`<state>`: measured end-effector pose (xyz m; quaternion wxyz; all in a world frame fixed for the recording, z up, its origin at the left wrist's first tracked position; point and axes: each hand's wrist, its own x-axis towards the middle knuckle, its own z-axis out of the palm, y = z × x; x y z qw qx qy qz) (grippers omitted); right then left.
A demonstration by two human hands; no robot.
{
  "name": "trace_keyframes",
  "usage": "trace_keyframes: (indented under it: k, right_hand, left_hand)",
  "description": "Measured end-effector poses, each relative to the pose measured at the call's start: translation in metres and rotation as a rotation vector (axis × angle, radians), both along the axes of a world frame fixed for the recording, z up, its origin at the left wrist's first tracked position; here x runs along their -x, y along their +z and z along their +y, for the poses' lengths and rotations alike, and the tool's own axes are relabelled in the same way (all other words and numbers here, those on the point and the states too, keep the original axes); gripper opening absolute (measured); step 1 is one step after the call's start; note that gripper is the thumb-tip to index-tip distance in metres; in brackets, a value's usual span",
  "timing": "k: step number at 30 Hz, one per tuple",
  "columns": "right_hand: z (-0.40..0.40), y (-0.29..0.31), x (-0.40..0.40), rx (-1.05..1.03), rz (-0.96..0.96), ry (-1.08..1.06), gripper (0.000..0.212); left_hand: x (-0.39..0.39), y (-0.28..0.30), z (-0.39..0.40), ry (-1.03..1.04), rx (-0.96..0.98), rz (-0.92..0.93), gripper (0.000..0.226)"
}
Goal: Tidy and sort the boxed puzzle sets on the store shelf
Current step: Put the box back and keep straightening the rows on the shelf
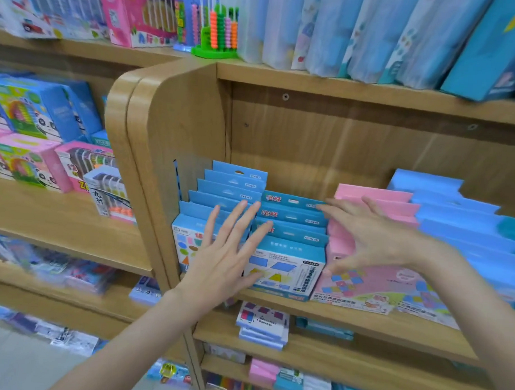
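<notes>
Both hands are spread flat, gripping nothing — the left hand [225, 252] over two blue puzzle-box rows [289, 254], the right hand [374, 237] against the pink row [373, 199] just beside them on the shelf [363, 318].

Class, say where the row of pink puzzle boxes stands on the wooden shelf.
In the head view, the row of pink puzzle boxes stands right of centre, between two blue rows, under the right hand.

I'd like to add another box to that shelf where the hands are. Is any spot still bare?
Bare wood shows behind the box rows, along the back panel, and between the second blue row and the pink row at the rear. The front is crowded: four rows side by side, with both hands, left hand and right hand, spread across them.
</notes>
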<state>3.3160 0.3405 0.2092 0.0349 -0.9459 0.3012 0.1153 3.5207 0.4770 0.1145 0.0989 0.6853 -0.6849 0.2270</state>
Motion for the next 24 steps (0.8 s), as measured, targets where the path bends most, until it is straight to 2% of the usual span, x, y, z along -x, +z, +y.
trace_keyframes:
  k: [3,6,11,14,17,19,21,24]
  right_hand:
    - [-0.004,-0.002,0.003,-0.002,-0.003,0.012,0.108]
    - [-0.013,0.006,0.003,-0.043,-0.095,0.039,0.103]
    - [-0.036,0.039,-0.001,-0.213,-0.285,0.049,0.089]
    - [-0.057,0.052,-0.015,-0.299,-0.387,0.060,0.073]
    - [-0.089,0.052,-0.041,-0.407,-0.418,0.036,0.060]
    - [-0.113,0.045,-0.062,-0.489,-0.379,0.007,0.050]
    - [-0.133,0.035,-0.084,-0.597,-0.265,-0.036,0.043]
    - [-0.152,0.017,-0.117,-0.672,-0.049,-0.079,0.051]
  left_hand:
    - [0.001,0.019,-0.014,-0.050,-0.050,-0.013,0.087]
    - [0.001,0.038,-0.029,-0.123,-0.071,-0.004,0.094]
    - [-0.023,0.073,-0.055,-0.164,-0.072,0.169,0.082]
    - [-0.043,0.086,-0.078,-0.094,-0.232,0.183,0.094]
    - [-0.058,0.096,-0.102,-0.026,-0.375,0.206,0.095]
    - [-0.063,0.099,-0.116,-0.016,-0.423,0.238,0.088]
    - [-0.064,0.101,-0.127,-0.001,-0.479,0.294,0.071]
    - [-0.066,0.100,-0.138,0.046,-0.584,0.350,0.059]
